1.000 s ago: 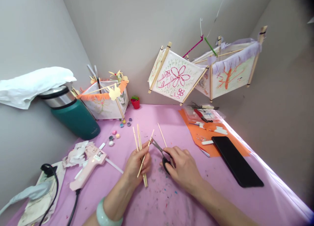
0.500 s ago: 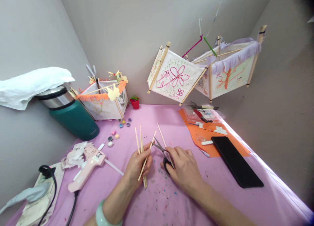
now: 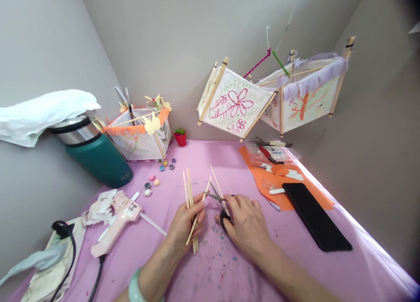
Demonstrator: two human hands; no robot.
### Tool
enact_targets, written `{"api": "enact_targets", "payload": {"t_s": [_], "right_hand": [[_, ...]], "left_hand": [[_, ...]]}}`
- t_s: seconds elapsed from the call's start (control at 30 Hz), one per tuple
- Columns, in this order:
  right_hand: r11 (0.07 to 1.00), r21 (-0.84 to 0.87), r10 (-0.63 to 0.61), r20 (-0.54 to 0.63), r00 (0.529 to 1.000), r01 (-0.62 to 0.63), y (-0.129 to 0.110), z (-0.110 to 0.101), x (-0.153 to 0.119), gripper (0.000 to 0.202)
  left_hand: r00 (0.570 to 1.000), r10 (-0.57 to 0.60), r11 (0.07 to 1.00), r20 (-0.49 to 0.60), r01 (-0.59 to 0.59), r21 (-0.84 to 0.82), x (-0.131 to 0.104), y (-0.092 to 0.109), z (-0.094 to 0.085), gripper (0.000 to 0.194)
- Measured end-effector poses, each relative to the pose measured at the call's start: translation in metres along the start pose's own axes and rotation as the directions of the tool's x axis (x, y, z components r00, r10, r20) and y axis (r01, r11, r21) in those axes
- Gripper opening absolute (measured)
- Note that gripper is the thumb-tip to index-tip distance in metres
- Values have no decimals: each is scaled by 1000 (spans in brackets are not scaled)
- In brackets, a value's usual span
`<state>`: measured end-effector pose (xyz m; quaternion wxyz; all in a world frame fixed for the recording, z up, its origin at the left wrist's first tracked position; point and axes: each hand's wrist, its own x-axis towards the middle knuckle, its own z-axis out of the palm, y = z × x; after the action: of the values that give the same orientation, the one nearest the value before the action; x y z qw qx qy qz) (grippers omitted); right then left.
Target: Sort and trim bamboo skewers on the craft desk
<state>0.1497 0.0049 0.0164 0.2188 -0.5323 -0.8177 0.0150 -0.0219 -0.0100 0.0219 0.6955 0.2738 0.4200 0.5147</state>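
My left hand [image 3: 188, 221] is closed around several thin wooden sticks [image 3: 189, 186]. One of these sticks slants across the others, pinched under the thumb, its upper end leaning right. In my right hand [image 3: 247, 223] is a pair of scissors [image 3: 215, 196] with black handles. The blades are spread and meet the slanted stick just above my left fingertips. Another wooden stick [image 3: 216, 179] lies beyond the scissors, its near end running under my right hand. A pale green bangle [image 3: 136, 286] circles my left wrist.
At left are a pink glue gun [image 3: 120, 216], a power strip [image 3: 52, 262] and a teal bottle [image 3: 98, 155]. Behind stand a painted lantern [image 3: 138, 144] and a red pot [image 3: 180, 138]. More lanterns [image 3: 236, 103] hang above. A black phone [image 3: 316, 216] overlaps orange paper [image 3: 259, 175] at right.
My left hand and its sticks have shifted slightly right. The scissor blades have opened a little wider against the slanted stick.
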Motion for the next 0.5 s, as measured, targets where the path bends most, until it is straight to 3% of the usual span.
{"api": "enact_targets", "payload": {"t_s": [0.23, 0.4, 0.5], "right_hand": [[981, 190, 35, 50, 998, -44, -8, 2, -7, 29], [944, 325, 32, 86, 996, -59, -13, 1, -9, 28], [932, 360, 22, 74, 997, -47, -16, 1, -10, 26]], "left_hand": [[996, 80, 997, -33, -79, 11, 1, 0, 4, 50], [983, 172, 979, -68, -163, 126, 0, -3, 9, 38], [985, 156, 980, -73, -145, 133, -2, -3, 10, 30]]}}
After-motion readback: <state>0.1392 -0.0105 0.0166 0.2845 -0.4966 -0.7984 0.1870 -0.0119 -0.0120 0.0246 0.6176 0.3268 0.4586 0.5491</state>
